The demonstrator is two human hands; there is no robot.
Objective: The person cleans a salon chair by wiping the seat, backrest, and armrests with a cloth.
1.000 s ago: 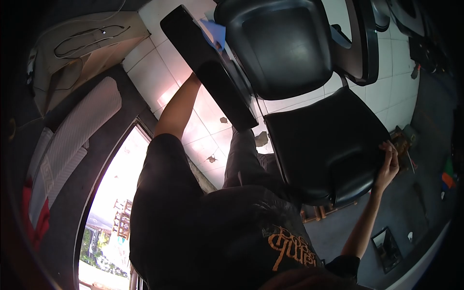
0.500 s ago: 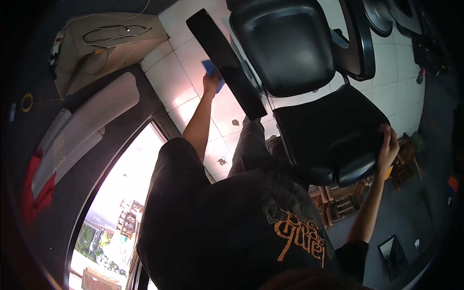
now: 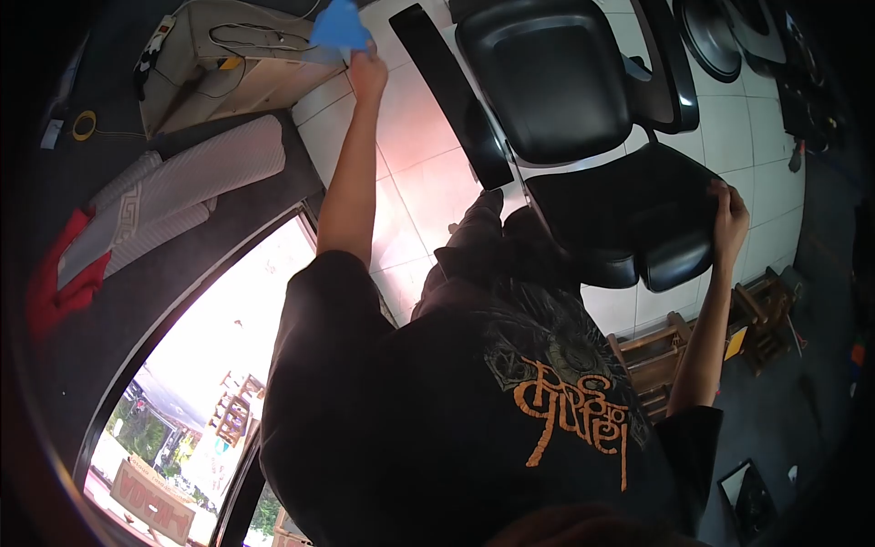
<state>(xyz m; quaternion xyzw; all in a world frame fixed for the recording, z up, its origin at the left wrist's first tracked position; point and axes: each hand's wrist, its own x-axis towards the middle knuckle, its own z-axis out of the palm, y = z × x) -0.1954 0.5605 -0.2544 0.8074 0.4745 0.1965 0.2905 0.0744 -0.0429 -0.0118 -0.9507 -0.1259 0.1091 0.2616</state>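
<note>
Up at the top left, my left hand [image 3: 367, 71] is closed around a blue cloth [image 3: 341, 27], held out beyond the armrest. My right hand [image 3: 729, 219] rests on the outer edge of a black padded chair section [image 3: 629, 210], fingers bent over its rim; I see nothing else in it. This section belongs to a black salon-style chair, whose other glossy cushion [image 3: 551, 87] lies farther up. A long black armrest [image 3: 453, 96] runs along the chair's left side, nearest my left arm. A second armrest [image 3: 670, 68] is on the right.
A wooden cabinet [image 3: 264, 91] with cables on it stands at upper left. Rolled light material [image 3: 205, 169] lies beside it, near a red cloth [image 3: 82, 264]. White tiles [image 3: 406, 137] cover the floor. Wooden stools [image 3: 661, 351] stand lower right; a bright glass doorway [image 3: 246, 310] is at left.
My left hand has moved up and away from beside the armrest, carrying the blue cloth. My right hand stays on the chair's edge. The camera view has shifted slightly.
</note>
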